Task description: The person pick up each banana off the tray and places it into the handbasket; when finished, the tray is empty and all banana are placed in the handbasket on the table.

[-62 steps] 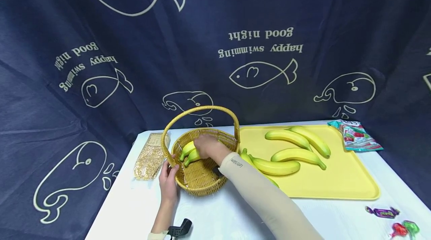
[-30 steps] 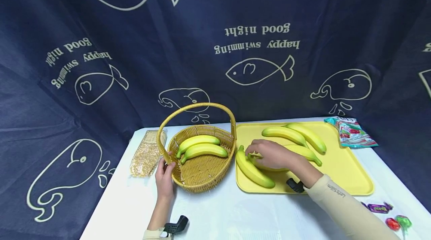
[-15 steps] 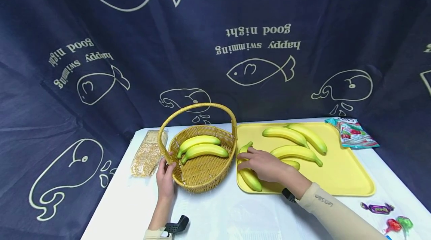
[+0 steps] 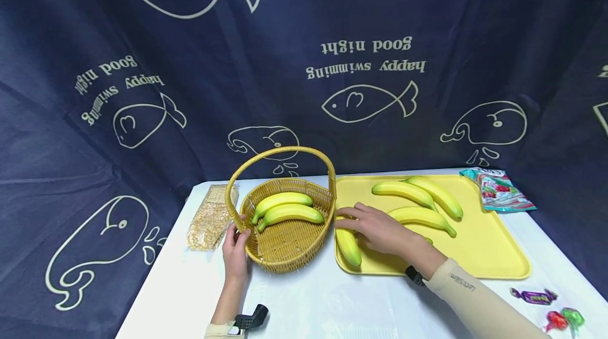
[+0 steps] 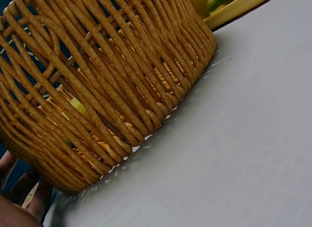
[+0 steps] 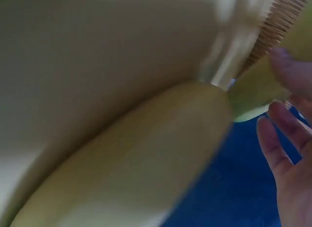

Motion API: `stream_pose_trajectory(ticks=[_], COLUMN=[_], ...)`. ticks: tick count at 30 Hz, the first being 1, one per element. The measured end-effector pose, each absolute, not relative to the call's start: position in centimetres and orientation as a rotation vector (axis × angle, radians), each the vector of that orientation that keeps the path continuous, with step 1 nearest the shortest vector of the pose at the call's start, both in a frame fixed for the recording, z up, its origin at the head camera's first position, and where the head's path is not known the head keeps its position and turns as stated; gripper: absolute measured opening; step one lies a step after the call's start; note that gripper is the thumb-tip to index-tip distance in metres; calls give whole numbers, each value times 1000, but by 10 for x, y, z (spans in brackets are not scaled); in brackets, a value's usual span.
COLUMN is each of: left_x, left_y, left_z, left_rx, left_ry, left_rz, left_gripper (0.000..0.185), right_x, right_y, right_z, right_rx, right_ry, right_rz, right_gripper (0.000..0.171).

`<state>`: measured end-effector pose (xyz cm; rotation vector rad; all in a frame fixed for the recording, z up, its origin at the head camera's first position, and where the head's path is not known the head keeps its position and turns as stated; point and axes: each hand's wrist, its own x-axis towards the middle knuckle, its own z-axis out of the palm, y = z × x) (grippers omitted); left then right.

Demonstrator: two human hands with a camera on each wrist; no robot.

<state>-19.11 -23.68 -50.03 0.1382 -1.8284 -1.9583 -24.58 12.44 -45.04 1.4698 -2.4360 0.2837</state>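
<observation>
My left hand (image 4: pixel 235 257) holds the left side of a woven wicker basket (image 4: pixel 285 266), its thumb over the rim by the handle's base. Two yellow bananas (image 4: pixel 292 213) lie side by side inside. At the left end of a yellow tray (image 4: pixel 494 254), my right hand (image 4: pixel 382 231) grips a banana (image 4: pixel 349 250), covering its upper part. In the right wrist view, thumb and fingers close around that banana (image 6: pixel 258 88), while another banana (image 6: pixel 131 163) lies close to the camera. The left wrist view shows the basket's outer wall (image 5: pixel 112 76) with fingers (image 5: pixel 39 202) at its lower left.
Several more bananas (image 4: pixel 420 217) lie on the tray, one mostly hidden under my right arm. A teal candy bag (image 4: pixel 501 191) overlaps the tray's back right corner. Wrapped candies (image 4: pixel 534 297) lie front right. Left of the basket is a bag of yellow kernels (image 4: pixel 209 220).
My right hand has come out of the basket, leaving two bananas there, and moved right to the tray. It has taken hold of the leftmost banana, which has turned slightly. My left hand stays put.
</observation>
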Motion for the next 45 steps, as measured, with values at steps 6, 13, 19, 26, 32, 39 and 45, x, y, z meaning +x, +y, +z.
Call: stream_pose_trajectory(ticks=[6,13,19,26,32,39,45], left_x=[-187,-186,-187,-198,-201,-196,-187], left_y=[-237,-240,-241,-246,-244,-243,-238], left_z=[-487,-488,-495,-514,-516,-510,-494], left_rx=[142,163,173,181,169,180,164], left_ry=[-1844,-1848,-1865,-1829,-1823,-1852,-1850], left_rz=[-1959,-1955,-1959,-1974,-1938,-1979,-1994], left_gripper=[37,36,38,36,34,36,38], right_x=[-241,-238,-244,-257,-266,-267,-273], right_y=[124,88,48,0,-40,-77,-90], right_z=[-410,-375,-362,-357,-365,-385,-392], right_rx=[1400,1476,1479,1490,1518,1493,1415], right_ry=[-2356,-2216,-2226,-2425,-2590,-2777,-2933], right_rz=[550,627,539,341,45,-221,-270], right_gripper=[64,48,48,48,48,46,43])
